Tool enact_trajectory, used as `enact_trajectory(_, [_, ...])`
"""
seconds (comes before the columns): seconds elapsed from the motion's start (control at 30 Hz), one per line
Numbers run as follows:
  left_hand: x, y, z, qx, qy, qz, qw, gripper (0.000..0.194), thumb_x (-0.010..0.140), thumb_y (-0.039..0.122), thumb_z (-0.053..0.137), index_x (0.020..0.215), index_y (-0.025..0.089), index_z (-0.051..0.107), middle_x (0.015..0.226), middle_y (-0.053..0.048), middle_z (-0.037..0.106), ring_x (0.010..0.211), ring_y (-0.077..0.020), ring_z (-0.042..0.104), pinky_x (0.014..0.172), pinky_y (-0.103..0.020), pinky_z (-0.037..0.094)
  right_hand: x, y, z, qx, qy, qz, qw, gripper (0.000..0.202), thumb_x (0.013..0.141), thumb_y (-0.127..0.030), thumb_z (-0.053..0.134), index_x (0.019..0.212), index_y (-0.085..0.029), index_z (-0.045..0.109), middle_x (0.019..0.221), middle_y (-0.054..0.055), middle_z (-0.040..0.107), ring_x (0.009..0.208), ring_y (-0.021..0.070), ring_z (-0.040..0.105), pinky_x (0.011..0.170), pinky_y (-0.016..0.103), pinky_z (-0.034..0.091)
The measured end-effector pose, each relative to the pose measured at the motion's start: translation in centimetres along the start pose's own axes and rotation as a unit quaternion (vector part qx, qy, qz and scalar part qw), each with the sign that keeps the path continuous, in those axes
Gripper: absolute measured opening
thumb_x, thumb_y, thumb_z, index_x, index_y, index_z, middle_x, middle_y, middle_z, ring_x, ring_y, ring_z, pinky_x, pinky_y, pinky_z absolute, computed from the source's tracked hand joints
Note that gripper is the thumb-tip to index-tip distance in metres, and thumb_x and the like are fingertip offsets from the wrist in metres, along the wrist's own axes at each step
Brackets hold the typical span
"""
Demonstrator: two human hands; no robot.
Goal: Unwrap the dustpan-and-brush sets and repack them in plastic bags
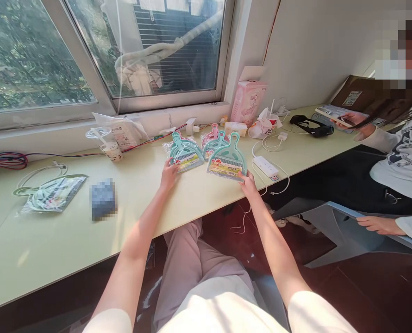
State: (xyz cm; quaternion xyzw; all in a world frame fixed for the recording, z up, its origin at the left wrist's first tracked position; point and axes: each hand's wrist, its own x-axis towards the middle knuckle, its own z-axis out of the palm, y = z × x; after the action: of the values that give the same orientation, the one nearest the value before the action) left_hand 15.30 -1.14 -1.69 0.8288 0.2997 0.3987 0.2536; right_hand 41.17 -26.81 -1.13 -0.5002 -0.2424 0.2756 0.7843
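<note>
My left hand point(170, 175) is closed on the left edge of a teal mini dustpan set point(187, 155) in clear wrapping with a printed label. Another wrapped teal mini dustpan set point(227, 157) is gripped at its lower right corner by my right hand point(248, 184). Both sets have their handles pointing away from me, over the table. Just behind and between them are a third teal set point(221, 138) and a pink one point(213, 130), partly hidden. Off to the left, a green wrapped set point(53, 193) lies flat on the table.
A cup with a straw point(109, 147) stands near the window by a plastic packet point(127, 134). A pink box point(248, 104), white power strip point(265, 166), loose cables and a black headset point(312, 126) are rightward. Another person's hand point(346, 119) holds a phone at far right.
</note>
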Motion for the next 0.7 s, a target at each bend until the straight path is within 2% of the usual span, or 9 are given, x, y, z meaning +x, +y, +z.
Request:
enact_trajectory(0.07, [0.4,0.0,0.2,-0.031,0.018,-0.023,0.999,0.022,0.087,0.031,0.054,0.088,0.019,0.072,0.14,-0.012,0.047,0.108,-0.0262,0.06,0.094,-0.045,0.05,-0.2,0.2,0.4,-0.017,-0.017,0.011,1.0,0.036,0.06,-0.035,0.078,0.091,-0.023,0.065,0.096,0.007,0.071,0.088,0.0214,0.068,0.077,0.037,0.055])
enact_trajectory(0.2, [0.5,0.4,0.0,-0.06,0.046,-0.049,0.996,0.021,0.083,0.033,0.058,0.083,0.016,0.071,0.127,-0.013,0.053,0.105,-0.0253,0.059,0.079,-0.037,0.055,-0.3,0.4,2.4,-0.091,-0.061,0.022,0.994,0.034,0.062,-0.039,0.077,0.09,-0.022,0.067,0.084,0.005,0.07,0.079,0.0194,0.066,0.07,0.033,0.054])
enact_trajectory(0.3, [0.3,0.7,-0.1,-0.051,0.062,-0.06,0.995,0.014,0.079,0.029,0.063,0.08,0.016,0.069,0.121,-0.013,0.053,0.102,-0.0238,0.059,0.081,-0.036,0.053,0.2,0.7,4.7,-0.138,-0.094,0.023,0.986,0.032,0.063,-0.038,0.077,0.09,-0.022,0.068,0.08,0.003,0.069,0.077,0.0178,0.064,0.069,0.03,0.053])
enact_trajectory(0.43, [0.3,0.5,-0.2,-0.054,0.1,-0.071,0.991,0.011,0.073,0.024,0.067,0.08,0.015,0.067,0.125,-0.014,0.046,0.095,-0.0204,0.06,0.087,-0.036,0.051,2.2,2.3,8.1,-0.179,-0.141,0.029,0.973,0.028,0.067,-0.036,0.073,0.09,-0.02,0.067,0.081,0.002,0.066,0.082,0.0183,0.061,0.078,0.032,0.05])
enact_trajectory(0.6, [0.5,-0.4,-0.5,-0.074,0.094,-0.137,0.983,0.027,0.069,0.021,0.065,0.096,0.016,0.066,0.115,-0.011,0.058,0.071,-0.0147,0.061,0.076,-0.033,0.051,5.1,5.0,11.2,-0.324,-0.068,-0.061,0.942,0.021,0.069,-0.032,0.071,0.083,-0.018,0.065,0.093,0.007,0.061,0.092,0.0214,0.057,0.092,0.04,0.044])
enact_trajectory(0.7, [0.6,-0.6,-0.6,-0.091,0.081,-0.157,0.98,0.03,0.071,0.024,0.062,0.1,0.018,0.066,0.11,-0.009,0.064,0.071,-0.0159,0.063,0.073,-0.031,0.05,6.3,6.3,12.1,-0.37,-0.037,-0.102,0.923,0.018,0.073,-0.031,0.068,0.085,-0.018,0.065,0.098,0.009,0.059,0.095,0.0226,0.056,0.094,0.041,0.043])
